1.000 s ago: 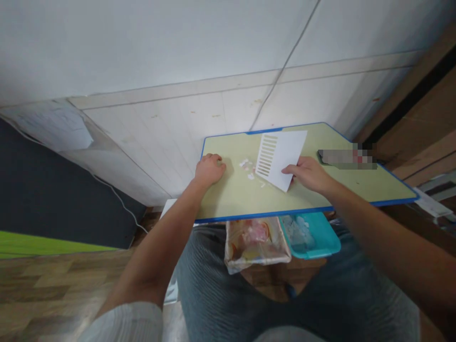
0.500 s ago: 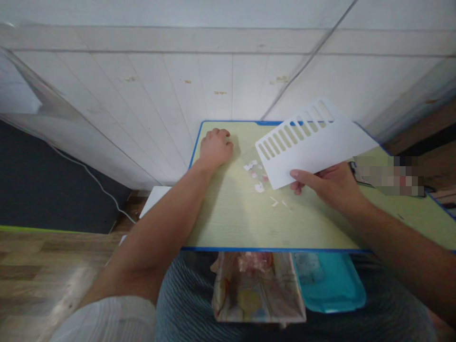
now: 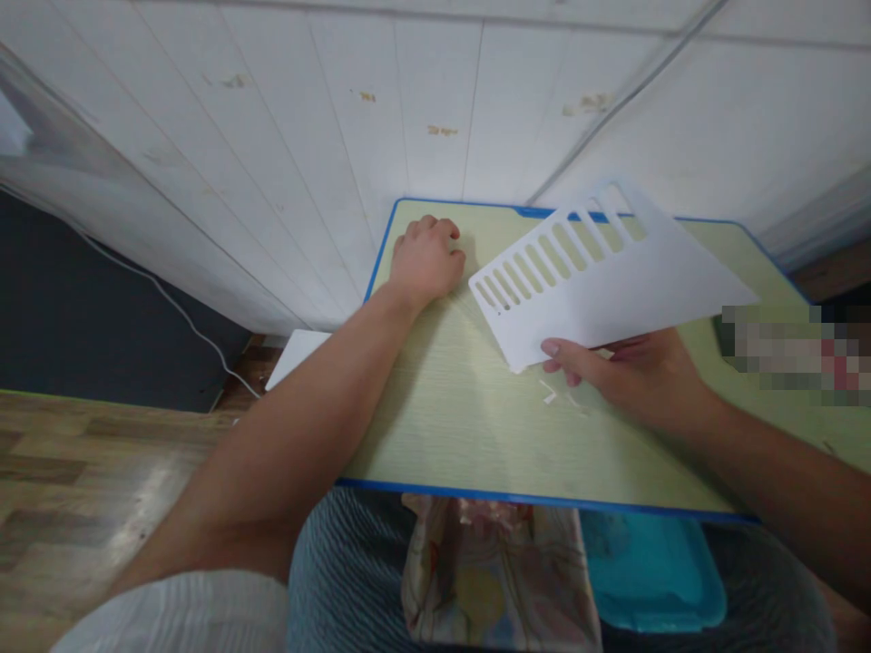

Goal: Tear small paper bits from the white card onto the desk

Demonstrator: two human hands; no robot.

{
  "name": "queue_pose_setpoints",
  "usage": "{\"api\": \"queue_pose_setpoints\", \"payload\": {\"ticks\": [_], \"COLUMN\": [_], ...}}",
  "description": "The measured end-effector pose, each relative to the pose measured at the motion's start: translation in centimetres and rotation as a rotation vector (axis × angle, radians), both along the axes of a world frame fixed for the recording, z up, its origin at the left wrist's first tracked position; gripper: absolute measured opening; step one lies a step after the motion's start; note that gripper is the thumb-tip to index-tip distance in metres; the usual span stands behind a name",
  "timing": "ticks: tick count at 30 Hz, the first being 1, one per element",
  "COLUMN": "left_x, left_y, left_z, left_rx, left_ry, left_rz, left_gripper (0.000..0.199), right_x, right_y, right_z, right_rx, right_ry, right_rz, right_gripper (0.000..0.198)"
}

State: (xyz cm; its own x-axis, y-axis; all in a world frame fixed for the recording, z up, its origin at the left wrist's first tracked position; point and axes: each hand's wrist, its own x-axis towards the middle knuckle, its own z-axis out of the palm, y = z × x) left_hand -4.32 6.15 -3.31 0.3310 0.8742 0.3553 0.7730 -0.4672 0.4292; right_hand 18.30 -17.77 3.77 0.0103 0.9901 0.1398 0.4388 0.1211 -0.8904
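My right hand (image 3: 632,367) grips a white slotted sheet (image 3: 585,299) by its near edge, thumb on top and fingers underneath. Long rounded slots of growing length run in a row along its far side. The sheet is held tilted above the tabletop. Resting on the far left of the table is my left hand (image 3: 427,258), its fingers loosely curled with the thumb apart and nothing visible in it. Small white scraps (image 3: 550,394) lie just below the sheet's near corner.
The pale yellow-green table (image 3: 449,435) has a blue rim and stands against a white panelled wall (image 3: 340,181). On my lap below are a patterned fabric-like container (image 3: 504,580) and a blue plastic tray (image 3: 657,580). A blurred-out item (image 3: 776,349) lies at the right.
My view has tipped downward. The slotted sheet has swept over the scraps toward the left, and most of them are now hidden. My left hand stays in place on the table.
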Motion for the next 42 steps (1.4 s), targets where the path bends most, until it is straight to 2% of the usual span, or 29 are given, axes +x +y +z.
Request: {"api": "queue_pose_setpoints", "payload": {"ticks": [4,6,8,11,19,28,37,42], "left_x": [0.1,0.1,0.1,-0.1,-0.1,0.0,0.4,0.3], "left_y": [0.7,1.0,1.1,0.5,-2.3,-2.0,-3.5,-3.6], "left_z": [-0.7,-1.0,-0.9,-0.2,2.7,2.8,4.2,4.3], "left_rx": [0.01,0.006,0.003,-0.002,-0.043,-0.085,-0.132,-0.133], "left_ry": [-0.022,-0.025,-0.026,-0.01,0.007,-0.029,0.058,0.043], "left_rz": [-0.02,-0.027,-0.037,-0.053,-0.006,-0.017,0.043,0.028], "left_gripper": [0.031,0.03,0.029,0.03,0.033,0.034,0.033,0.036], "right_x": [0.5,1.0,1.4,1.6,0.1,-0.6,0.6,0.6], "right_y": [-1.3,-1.6,-1.5,-1.1,-2.4,-7.0,-8.4,-9.0], "right_z": [0.1,0.2,0.5,1.2,2.4,2.3,1.6,1.7], "right_rx": [-0.003,0.024,0.061,0.084,0.043,0.055,0.105,0.096], "right_ry": [-0.038,-0.04,-0.031,-0.022,-0.042,-0.134,-0.209,-0.185], "right_rz": [0.137,0.099,-0.013,-0.105,-0.112,-0.042,-0.033,-0.097], "right_gripper": [0.03,0.033,0.038,0.042,0.041,0.035,0.03,0.027]}}
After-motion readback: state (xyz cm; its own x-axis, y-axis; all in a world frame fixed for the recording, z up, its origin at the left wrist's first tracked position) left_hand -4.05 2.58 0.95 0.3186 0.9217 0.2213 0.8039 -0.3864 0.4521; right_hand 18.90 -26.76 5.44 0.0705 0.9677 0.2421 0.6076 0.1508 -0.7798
